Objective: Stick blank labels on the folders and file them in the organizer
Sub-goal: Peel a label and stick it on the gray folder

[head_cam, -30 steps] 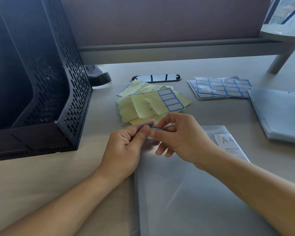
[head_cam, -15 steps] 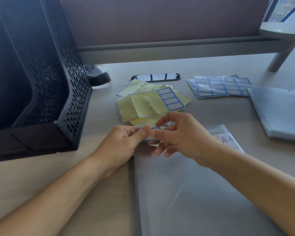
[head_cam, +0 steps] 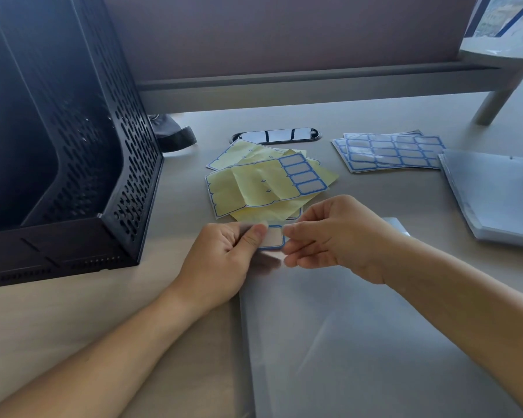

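Two hands share one blank label [head_cam: 274, 236], and we read that as a way to keep it stretched flat so it goes down without creases. Our left hand [head_cam: 224, 257] pinches the label's left edge between thumb and curled fingers. Our right hand [head_cam: 335, 236] pinches the right edge with its fingertips; the lower fingers are loosely tucked under. Both wrists sit low, forearms angled inward from the near edge of the desk [head_cam: 73, 327], knuckles toward the camera.

The label hangs over the far left corner of the clear folder [head_cam: 360, 342], which lies flat on the desk right in front of us. We can't tell if the label touches the plastic yet. Likely step: lining it up with that corner before pressing.

Layout makes sense for the job:
- Black mesh organizer [head_cam: 82, 146] stands on the left, near the folder, open side toward us, ready for filing.
- Yellow backing sheets [head_cam: 254, 188], mostly stripped with four labels left on one, lie just beyond the hands.
- Full label sheets [head_cam: 393, 150] sit further right.
- Folder stack [head_cam: 495, 194] waits at the right edge, touching or just beside those sheets.

Judgement: early to mid task; this folder is unlabeled and not filed.
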